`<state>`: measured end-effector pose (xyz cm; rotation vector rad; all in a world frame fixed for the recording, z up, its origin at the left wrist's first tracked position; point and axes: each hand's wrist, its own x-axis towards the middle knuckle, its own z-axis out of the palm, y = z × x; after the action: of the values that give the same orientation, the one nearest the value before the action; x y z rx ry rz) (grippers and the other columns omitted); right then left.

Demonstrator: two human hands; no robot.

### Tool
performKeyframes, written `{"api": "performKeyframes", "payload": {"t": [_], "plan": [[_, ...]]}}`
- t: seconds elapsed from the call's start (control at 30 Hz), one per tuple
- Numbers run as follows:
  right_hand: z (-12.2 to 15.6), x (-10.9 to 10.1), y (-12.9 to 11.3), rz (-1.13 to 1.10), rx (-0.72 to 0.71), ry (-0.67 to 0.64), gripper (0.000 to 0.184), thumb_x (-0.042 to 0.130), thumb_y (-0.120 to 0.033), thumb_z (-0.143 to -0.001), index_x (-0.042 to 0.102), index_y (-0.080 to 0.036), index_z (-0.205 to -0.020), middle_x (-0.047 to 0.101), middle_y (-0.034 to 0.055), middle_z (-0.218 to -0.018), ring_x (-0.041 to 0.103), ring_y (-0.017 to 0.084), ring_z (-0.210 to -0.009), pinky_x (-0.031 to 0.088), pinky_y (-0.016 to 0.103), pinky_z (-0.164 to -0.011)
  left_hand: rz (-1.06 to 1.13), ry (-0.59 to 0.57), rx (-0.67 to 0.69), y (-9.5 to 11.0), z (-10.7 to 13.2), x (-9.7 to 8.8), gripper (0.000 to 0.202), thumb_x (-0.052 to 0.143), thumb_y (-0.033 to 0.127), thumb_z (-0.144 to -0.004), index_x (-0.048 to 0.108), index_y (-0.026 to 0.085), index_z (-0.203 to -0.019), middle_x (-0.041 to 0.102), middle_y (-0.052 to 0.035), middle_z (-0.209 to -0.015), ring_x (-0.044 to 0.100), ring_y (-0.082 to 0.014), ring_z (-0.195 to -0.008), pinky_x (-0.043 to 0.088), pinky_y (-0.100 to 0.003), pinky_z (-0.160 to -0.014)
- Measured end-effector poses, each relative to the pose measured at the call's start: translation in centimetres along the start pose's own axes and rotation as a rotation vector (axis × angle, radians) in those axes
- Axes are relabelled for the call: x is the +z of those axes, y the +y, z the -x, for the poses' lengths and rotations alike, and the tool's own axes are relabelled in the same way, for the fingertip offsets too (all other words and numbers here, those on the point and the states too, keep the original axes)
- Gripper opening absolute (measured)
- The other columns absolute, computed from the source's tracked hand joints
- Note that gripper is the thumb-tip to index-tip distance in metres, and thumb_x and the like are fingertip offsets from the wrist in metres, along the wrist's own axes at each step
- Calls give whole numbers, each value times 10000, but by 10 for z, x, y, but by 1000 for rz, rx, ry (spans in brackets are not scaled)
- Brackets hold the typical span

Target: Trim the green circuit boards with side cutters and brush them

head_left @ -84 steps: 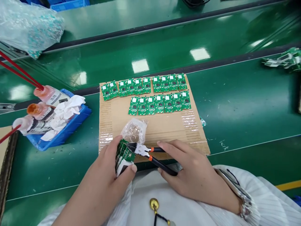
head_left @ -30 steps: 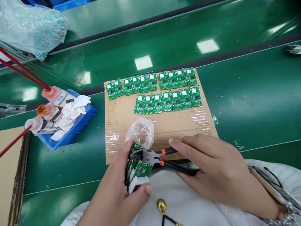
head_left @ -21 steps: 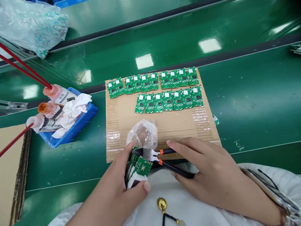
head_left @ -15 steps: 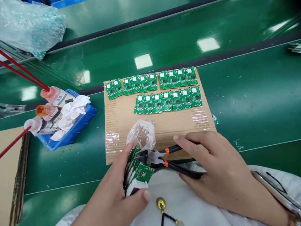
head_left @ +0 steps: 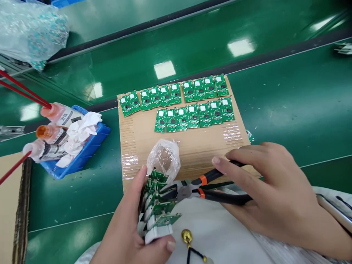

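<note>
My left hand [head_left: 129, 231] grips a stack of small green circuit boards [head_left: 156, 205], fanned out edge-on near my lap. My right hand [head_left: 271, 194] is closed around black-handled cutting pliers [head_left: 211, 189] with orange collars. The pliers' jaws touch the upper boards of the stack. A crumpled clear plastic bag [head_left: 164, 158] lies just beyond the stack on a cardboard sheet [head_left: 198, 145]. Two rows of several separated green boards [head_left: 187, 104] lie flat at the far end of the cardboard.
A blue tray [head_left: 82, 152] at the left holds bottles with orange caps [head_left: 52, 126] and white tissue. Red tubes run from the bottles to the left edge. A clear bag of parts [head_left: 30, 33] sits far left. A green conveyor belt [head_left: 275, 91] surrounds the cardboard.
The stack in my left hand has dropped lower and fanned out wider. The pliers have tilted and shifted right, jaws still on the boards. The view has shifted slightly.
</note>
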<state>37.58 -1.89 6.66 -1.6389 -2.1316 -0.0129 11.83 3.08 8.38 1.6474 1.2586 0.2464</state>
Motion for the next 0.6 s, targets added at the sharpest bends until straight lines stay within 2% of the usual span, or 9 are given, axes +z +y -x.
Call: {"api": "performKeyframes", "payload": {"t": [0.2, 0.33, 0.4, 0.5, 0.6], "plan": [[-1, -2, 1, 13, -7, -9, 469, 597, -136, -743, 488, -184, -1196, 592, 101, -958, 558, 242, -847, 394, 421, -722, 4, 9, 9, 0, -1, 1, 844, 638, 552, -766, 185, 426, -1466, 290, 5, -1551, 251, -324, -1410, 279, -497, -1126], [-6, -5, 1, 66, -33, 18, 374, 574, -177, -782, 518, -209, -1150, 603, 70, -903, 553, 230, -843, 369, 407, -702, -63, 15, 29, 2, -2, 0, 845, 621, 531, -787, 157, 390, -1479, 255, -18, -1566, 230, -331, -1412, 292, -498, -1122], [-10, -8, 1, 98, -59, 45, 315, 563, -192, -805, 532, -209, -1118, 597, 62, -884, 525, 217, -811, 359, 395, -671, -105, 22, 40, 3, -3, 0, 821, 615, 525, -794, 164, 414, -1470, 236, 2, -1573, 220, -325, -1413, 327, -487, -1108], [-17, -13, 2, 126, -93, 26, 262, 524, -188, -837, 538, -219, -1097, 592, 51, -872, 487, 214, -788, 343, 393, -637, -135, 16, 53, 4, -4, 0, 815, 625, 506, -796, 158, 444, -1461, 265, 19, -1562, 241, -317, -1407, 357, -474, -1094], [-22, -18, 6, 157, -155, 10, 245, 569, -214, -835, 554, -226, -1079, 593, 33, -821, 463, 214, -753, 320, 395, -597, -151, 2, 66, 3, -4, 0, 818, 623, 459, -811, 146, 407, -1474, 272, -13, -1559, 250, -330, -1403, 344, -491, -1097]]}}
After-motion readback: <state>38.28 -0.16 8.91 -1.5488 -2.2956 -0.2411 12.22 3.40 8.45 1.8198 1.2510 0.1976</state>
